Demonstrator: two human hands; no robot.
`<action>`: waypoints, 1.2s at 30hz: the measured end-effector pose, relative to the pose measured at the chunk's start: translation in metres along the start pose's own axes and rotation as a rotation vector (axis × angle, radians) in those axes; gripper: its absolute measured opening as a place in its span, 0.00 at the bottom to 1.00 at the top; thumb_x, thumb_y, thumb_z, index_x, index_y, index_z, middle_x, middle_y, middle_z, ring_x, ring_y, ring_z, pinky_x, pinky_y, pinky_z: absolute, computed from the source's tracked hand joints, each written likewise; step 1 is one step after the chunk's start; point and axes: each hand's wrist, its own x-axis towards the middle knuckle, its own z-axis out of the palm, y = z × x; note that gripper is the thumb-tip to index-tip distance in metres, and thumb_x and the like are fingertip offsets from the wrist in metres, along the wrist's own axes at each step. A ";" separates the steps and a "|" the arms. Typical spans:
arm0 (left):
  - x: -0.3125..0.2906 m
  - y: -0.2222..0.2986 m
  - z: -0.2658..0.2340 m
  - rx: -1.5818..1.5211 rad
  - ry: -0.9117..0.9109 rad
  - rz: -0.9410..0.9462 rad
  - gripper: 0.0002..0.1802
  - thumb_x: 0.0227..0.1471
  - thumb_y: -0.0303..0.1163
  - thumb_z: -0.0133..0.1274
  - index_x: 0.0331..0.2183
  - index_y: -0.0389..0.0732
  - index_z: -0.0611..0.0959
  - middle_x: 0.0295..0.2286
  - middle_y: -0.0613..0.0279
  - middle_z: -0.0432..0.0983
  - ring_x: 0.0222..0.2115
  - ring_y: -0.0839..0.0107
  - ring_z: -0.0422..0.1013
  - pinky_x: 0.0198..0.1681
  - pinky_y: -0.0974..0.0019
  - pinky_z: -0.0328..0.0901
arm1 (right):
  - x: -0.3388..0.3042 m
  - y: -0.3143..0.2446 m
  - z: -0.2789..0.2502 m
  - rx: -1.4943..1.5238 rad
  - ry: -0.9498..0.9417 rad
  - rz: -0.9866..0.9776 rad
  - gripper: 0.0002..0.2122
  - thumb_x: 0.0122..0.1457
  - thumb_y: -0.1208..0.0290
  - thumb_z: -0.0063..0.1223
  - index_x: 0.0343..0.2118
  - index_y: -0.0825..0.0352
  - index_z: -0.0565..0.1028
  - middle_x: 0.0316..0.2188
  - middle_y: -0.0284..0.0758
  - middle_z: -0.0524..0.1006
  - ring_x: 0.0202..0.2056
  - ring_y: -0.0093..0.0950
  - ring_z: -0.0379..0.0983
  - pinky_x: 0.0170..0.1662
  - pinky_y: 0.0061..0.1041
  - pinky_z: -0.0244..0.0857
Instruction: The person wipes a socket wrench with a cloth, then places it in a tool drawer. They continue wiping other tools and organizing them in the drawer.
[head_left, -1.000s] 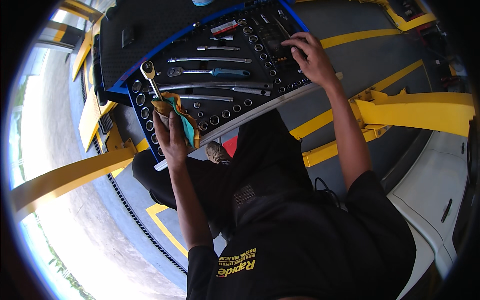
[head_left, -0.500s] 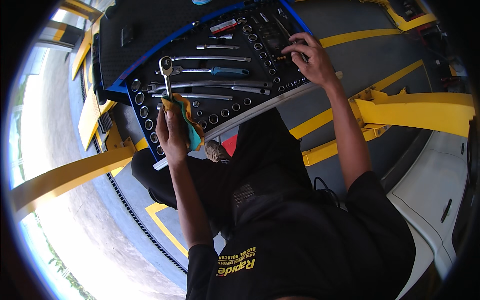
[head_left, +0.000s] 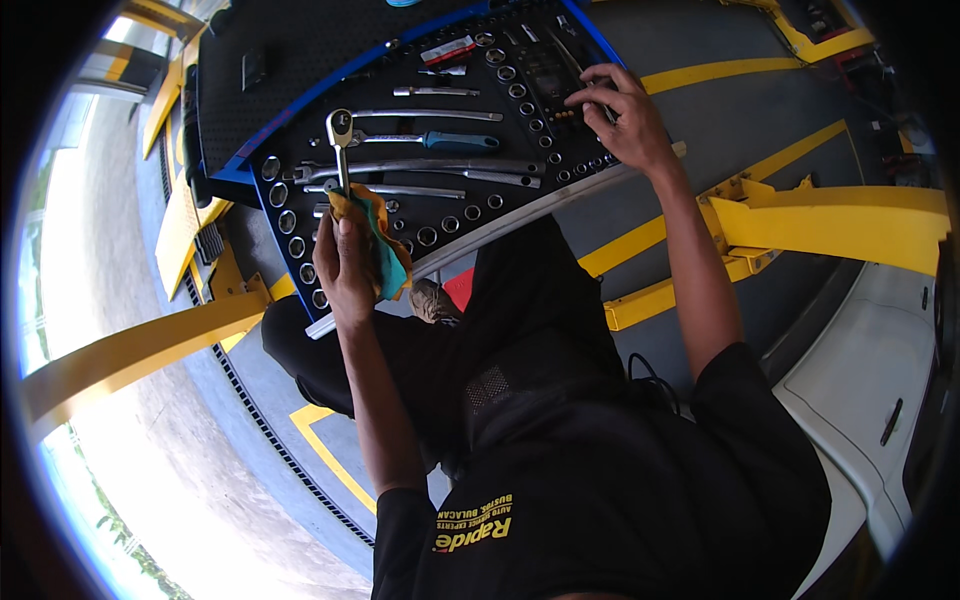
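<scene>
1. The ratchet wrench (head_left: 343,158) stands head up above the left part of the tool drawer (head_left: 500,229), its lower end wrapped in a yellow and green cloth (head_left: 385,246).
2. The left hand (head_left: 345,268) pinches the cloth around the handle, so the ratchet's head rises beyond the fingertips; the forearm comes up from below.
3. The right hand (head_left: 627,117) is over the drawer's right side, fingers bent and loosely spread, beside a dark case (head_left: 545,80) of small parts. Whether it touches the case, I cannot tell.
4. The drawer has black lining, blue sides and a pale front edge. Between the hands lie a blue-handled ratchet (head_left: 460,142) and long metal bars (head_left: 430,170); sockets (head_left: 287,222) line the left, front and right, and a red and white packet (head_left: 447,50) lies farther back.
5. Behind the drawer is a black textured top (head_left: 320,55).
6. Yellow lift arms (head_left: 830,232) reach in from both sides over a grey floor (head_left: 700,130) with yellow stripes. A white car (head_left: 850,370) is at lower right; bright daylight fills the left.
</scene>
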 end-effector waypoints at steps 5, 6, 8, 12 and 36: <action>0.000 0.009 0.007 -0.049 -0.006 0.023 0.18 0.74 0.43 0.51 0.45 0.36 0.79 0.30 0.72 0.70 0.31 0.84 0.63 0.34 0.75 0.58 | -0.001 0.002 0.000 -0.010 -0.001 -0.005 0.08 0.60 0.70 0.62 0.39 0.53 0.90 0.52 0.27 0.79 0.50 0.29 0.79 0.57 0.33 0.73; 0.000 0.009 0.007 -0.055 -0.005 0.020 0.17 0.74 0.43 0.51 0.45 0.36 0.79 0.30 0.72 0.70 0.31 0.84 0.63 0.34 0.75 0.57 | -0.001 0.002 0.001 -0.013 0.002 0.000 0.08 0.61 0.70 0.62 0.39 0.53 0.90 0.52 0.27 0.79 0.50 0.29 0.79 0.57 0.33 0.73; 0.000 0.010 0.007 -0.058 -0.008 0.015 0.17 0.74 0.43 0.51 0.45 0.36 0.80 0.30 0.72 0.70 0.31 0.84 0.63 0.34 0.75 0.57 | -0.001 0.001 0.002 -0.009 0.003 0.021 0.08 0.61 0.69 0.63 0.40 0.52 0.90 0.52 0.27 0.79 0.50 0.29 0.79 0.57 0.32 0.74; 0.000 0.011 0.006 -0.027 -0.011 0.018 0.18 0.74 0.43 0.52 0.46 0.36 0.80 0.31 0.72 0.71 0.31 0.83 0.63 0.34 0.74 0.58 | 0.000 -0.002 0.002 -0.046 -0.026 0.027 0.08 0.61 0.68 0.64 0.40 0.51 0.90 0.52 0.26 0.80 0.51 0.30 0.78 0.56 0.32 0.74; -0.001 0.002 -0.001 0.064 -0.055 0.001 0.22 0.74 0.44 0.47 0.52 0.34 0.80 0.35 0.66 0.76 0.35 0.80 0.71 0.40 0.73 0.64 | 0.001 -0.003 0.003 -0.004 -0.041 0.052 0.08 0.65 0.67 0.62 0.43 0.53 0.89 0.53 0.28 0.79 0.53 0.32 0.78 0.57 0.34 0.74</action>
